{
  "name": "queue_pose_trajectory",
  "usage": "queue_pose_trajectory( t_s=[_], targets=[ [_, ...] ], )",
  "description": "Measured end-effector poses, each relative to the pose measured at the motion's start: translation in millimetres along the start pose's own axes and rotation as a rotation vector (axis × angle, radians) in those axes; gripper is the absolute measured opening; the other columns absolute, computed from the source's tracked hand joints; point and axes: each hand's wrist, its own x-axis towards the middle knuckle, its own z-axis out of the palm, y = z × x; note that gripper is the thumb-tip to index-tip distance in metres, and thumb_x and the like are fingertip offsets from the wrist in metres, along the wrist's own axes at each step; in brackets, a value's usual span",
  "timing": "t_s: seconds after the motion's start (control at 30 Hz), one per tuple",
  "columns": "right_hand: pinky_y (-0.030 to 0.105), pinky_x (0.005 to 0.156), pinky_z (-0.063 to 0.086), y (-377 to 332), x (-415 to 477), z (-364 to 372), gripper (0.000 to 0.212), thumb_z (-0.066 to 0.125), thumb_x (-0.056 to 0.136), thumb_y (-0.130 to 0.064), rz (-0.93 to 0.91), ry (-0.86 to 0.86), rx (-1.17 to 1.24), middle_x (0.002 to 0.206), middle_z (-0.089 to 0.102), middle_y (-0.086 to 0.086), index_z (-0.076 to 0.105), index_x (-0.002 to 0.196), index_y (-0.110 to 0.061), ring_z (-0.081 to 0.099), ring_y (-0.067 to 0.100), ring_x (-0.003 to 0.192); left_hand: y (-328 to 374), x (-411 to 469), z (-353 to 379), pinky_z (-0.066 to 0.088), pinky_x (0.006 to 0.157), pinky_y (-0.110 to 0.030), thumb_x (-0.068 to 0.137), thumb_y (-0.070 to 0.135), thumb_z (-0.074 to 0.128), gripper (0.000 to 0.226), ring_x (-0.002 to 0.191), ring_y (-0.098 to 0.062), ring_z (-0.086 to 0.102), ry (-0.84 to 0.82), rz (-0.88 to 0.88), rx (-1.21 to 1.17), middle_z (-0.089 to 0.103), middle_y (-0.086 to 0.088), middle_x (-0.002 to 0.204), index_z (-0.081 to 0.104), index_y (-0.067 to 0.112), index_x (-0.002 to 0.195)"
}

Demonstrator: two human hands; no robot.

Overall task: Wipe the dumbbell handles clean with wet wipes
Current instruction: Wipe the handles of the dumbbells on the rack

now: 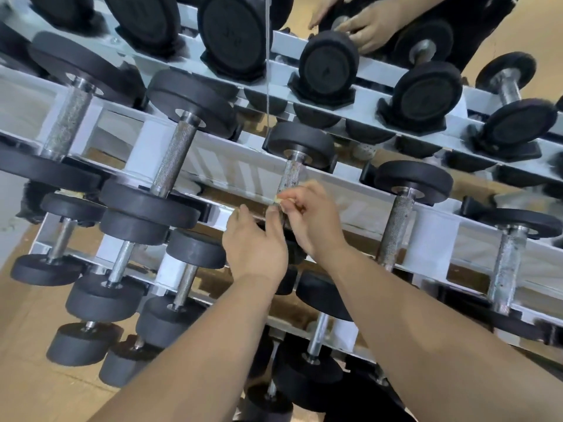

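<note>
1. Head view: a tiered white steel dumbbell rack (231, 153) fills the frame. Black round-headed dumbbells sit on every tier, above a wooden floor (27, 345).
2. The dumbbell handle (290, 175) being wiped lies just above centre on the middle tier. It is knurled and rust-spotted, and runs from its black head (300, 141) at 12 o'clock down toward the hands.
3. The right hand (315, 220) is at centre, at 3 o'clock of the handle. Its thumb and forefinger pinch a small pale-yellow wad (278, 200) against the handle's lower part, and its other fingers are curled.
4. The left hand (256, 242) sits at 8 o'clock of the right hand, with its back to the camera. Its bent fingers reach the handle below the wad, but I cannot tell whether they grip it.
5. At 1 o'clock, by the top edge, another person's hand (365, 28) rests on an upper-tier dumbbell.
6. A thin cord (267, 71) hangs straight down from 12 o'clock.
</note>
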Motion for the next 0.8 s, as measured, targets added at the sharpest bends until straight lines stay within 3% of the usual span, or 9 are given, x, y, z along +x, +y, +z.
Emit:
queue_pose_trajectory(
  t_s=[0.07, 0.2, 0.33, 0.47, 0.67, 0.8],
  targets=[
    [0.009, 0.079, 0.04, -1, 19, 2, 0.014, 0.062, 0.094, -0.011, 0.074, 0.064, 0.028, 0.098, 0.051, -0.007, 0.075, 0.099, -0.015, 0.056, 0.012, 0.088, 3, 10, 3, 0.032, 0.116, -0.045, 0.097, 0.065, 0.039, 0.078, 0.14, -0.035, 0.043, 0.07, -0.081, 0.034, 0.05, -0.016, 0.151, 0.047, 0.008, 0.149],
    [0.018, 0.072, 0.042, 3, 43, 4, 0.009, 0.064, 0.093, -0.014, 0.144, 0.252, 0.129, 0.091, 0.055, -0.004, 0.072, 0.091, -0.017, 0.054, 0.006, 0.077, -1, 25, -6, 0.035, 0.113, -0.04, 0.099, 0.053, 0.048, 0.062, 0.139, -0.03, 0.046, 0.061, -0.149, 0.035, 0.053, -0.008, 0.15, 0.049, 0.017, 0.149],
    [0.019, 0.078, 0.046, -1, 13, 14, 0.014, 0.067, 0.093, -0.021, 0.245, 0.12, 0.35, 0.089, 0.058, -0.005, 0.066, 0.083, -0.031, 0.058, 0.005, 0.082, -6, 32, -10, 0.039, 0.112, -0.04, 0.099, 0.047, 0.052, 0.051, 0.133, -0.029, 0.052, 0.052, -0.171, -0.048, 0.06, -0.006, 0.143, 0.056, 0.023, 0.144],
    [0.014, 0.075, 0.041, 0, 9, 14, 0.02, 0.068, 0.091, -0.014, 0.242, 0.047, 0.365, 0.086, 0.056, -0.008, 0.064, 0.08, -0.032, 0.054, 0.001, 0.079, -8, 34, -12, 0.042, 0.11, -0.044, 0.098, 0.044, 0.053, 0.047, 0.124, -0.03, 0.057, 0.05, -0.189, -0.121, 0.063, -0.004, 0.134, 0.055, 0.027, 0.142],
    [0.039, 0.079, 0.055, -7, 46, 19, 0.009, 0.064, 0.09, -0.014, 0.384, 0.27, 0.521, 0.089, 0.065, 0.007, 0.065, 0.084, -0.02, 0.061, 0.019, 0.082, -7, 38, -15, 0.039, 0.111, -0.041, 0.101, 0.041, 0.05, 0.053, 0.125, -0.032, 0.055, 0.0, -0.203, -0.12, 0.057, -0.004, 0.141, 0.041, 0.032, 0.153],
    [0.04, 0.076, 0.053, -3, 9, 19, 0.012, 0.066, 0.092, -0.02, 0.295, 0.053, 0.403, 0.082, 0.062, 0.0, 0.063, 0.081, -0.025, 0.059, 0.018, 0.08, -5, 35, -15, 0.038, 0.111, -0.038, 0.102, 0.042, 0.049, 0.054, 0.129, -0.031, 0.053, -0.002, -0.2, -0.09, 0.057, -0.005, 0.143, 0.04, 0.032, 0.154]
  ],
)
